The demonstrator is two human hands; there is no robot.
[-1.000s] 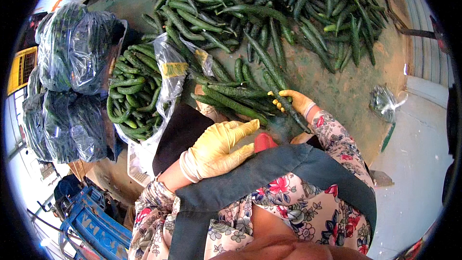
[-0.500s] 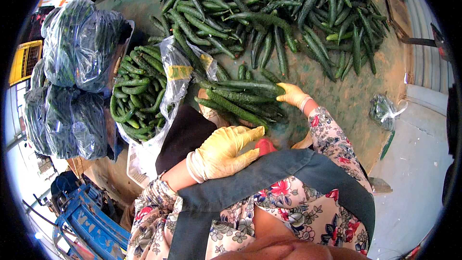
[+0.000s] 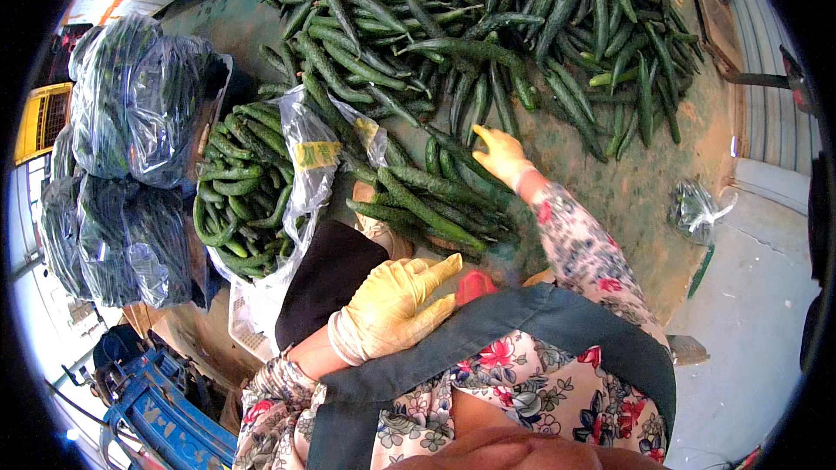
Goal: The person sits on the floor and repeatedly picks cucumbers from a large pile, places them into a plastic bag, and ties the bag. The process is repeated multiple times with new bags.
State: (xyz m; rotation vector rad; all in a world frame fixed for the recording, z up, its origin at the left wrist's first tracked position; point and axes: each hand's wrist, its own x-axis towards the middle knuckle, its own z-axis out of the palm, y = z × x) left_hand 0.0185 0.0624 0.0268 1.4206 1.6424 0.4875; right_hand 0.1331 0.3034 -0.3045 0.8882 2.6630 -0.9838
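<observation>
My left hand (image 3: pixel 387 309), in a yellow glove, rests over my lap with thumb and fingers apart and nothing in it. A red thing (image 3: pixel 475 285) I cannot identify shows just past its fingertips. My right hand (image 3: pixel 502 158), gloved the same way, reaches forward with its fingers apart. It is at a dark green cucumber (image 3: pixel 453 146) lying between the big heap and a small pile; whether it touches it is unclear. That small pile of cucumbers (image 3: pixel 427 206) lies in front of me. Left of it, a clear plastic bag (image 3: pixel 306 152) stands open around many curved cucumbers (image 3: pixel 241 187).
A large heap of cucumbers (image 3: pixel 488 26) covers the far side of the green, worn surface (image 3: pixel 601 209). Filled plastic bags (image 3: pixel 144 104) are stacked at the left. A small tied bag (image 3: pixel 694 209) lies at the right. Blue metal equipment (image 3: pixel 170 409) stands lower left.
My right hand has moved forward and left, away from the small pile's long cucumber, toward the heap. The cucumbers in the pile lie differently. My left hand keeps its open shape.
</observation>
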